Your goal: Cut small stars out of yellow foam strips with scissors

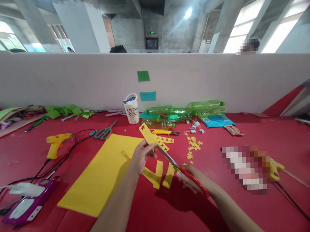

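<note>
My left hand pinches a yellow paper strip with a small star printed on it and holds it up over the red table. My right hand grips red-handled scissors, whose blades reach up to the strip just beside my left fingers. Under my hands lie a large yellow sheet and loose yellow strips. Several small cut-out yellow stars lie scattered just beyond.
A yellow glue gun with a black cord and grey scissors lie at the left. A white cup, green plastic bottles and a blue packet stand by the grey partition. A purple package is near left.
</note>
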A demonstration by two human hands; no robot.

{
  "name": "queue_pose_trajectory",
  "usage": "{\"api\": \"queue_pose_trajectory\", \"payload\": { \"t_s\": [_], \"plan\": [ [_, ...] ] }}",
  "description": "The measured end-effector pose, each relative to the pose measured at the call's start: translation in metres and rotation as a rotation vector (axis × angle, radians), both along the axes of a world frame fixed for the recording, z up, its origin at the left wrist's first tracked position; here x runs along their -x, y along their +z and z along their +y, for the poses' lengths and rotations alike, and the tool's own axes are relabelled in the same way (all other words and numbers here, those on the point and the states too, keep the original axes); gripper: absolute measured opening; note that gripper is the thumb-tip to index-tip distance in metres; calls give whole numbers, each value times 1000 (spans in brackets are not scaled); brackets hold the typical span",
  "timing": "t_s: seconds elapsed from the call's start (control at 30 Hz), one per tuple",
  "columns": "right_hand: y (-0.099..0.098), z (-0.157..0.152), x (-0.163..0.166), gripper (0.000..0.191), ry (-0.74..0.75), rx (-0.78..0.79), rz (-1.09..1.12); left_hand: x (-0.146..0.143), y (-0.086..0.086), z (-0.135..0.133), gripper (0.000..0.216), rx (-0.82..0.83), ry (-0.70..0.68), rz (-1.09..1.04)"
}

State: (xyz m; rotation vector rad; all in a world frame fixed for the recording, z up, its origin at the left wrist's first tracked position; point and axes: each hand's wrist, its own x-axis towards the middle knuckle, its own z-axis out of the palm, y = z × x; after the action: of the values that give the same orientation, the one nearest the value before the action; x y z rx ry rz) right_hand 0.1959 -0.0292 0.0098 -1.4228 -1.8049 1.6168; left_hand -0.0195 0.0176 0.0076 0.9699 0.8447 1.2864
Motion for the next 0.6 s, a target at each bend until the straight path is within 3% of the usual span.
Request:
{"api": "queue_pose_trajectory", "payload": {
  "t_s": [0.6],
  "plan": [
    [-3,0,0,42,-4,18,12,-3,3,-2,16,47,49,7]
  ]
}}
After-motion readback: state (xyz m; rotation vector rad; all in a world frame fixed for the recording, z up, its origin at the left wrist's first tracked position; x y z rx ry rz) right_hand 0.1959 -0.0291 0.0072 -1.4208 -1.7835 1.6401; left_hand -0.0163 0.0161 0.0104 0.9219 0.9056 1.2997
